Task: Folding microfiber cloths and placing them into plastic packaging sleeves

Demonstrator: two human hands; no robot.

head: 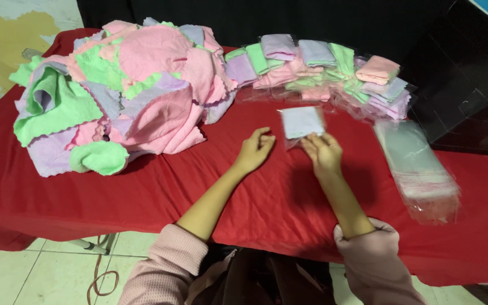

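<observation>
A folded pale lilac cloth in a clear plastic bag (302, 122) lies flat on the red tablecloth (142, 186). My right hand (323, 151) pinches the bag's near edge with its fingertips. My left hand (253, 151) rests on the cloth just left of the bag, fingers loosely curled and holding nothing. Both forearms are bare, with pink sleeves pushed up.
A big loose heap of pink, green and lilac cloths (120, 90) fills the left of the table. A row of bagged folded cloths (323, 70) lines the far edge. A stack of empty clear bags (419, 169) lies at the right. Black drape hangs behind.
</observation>
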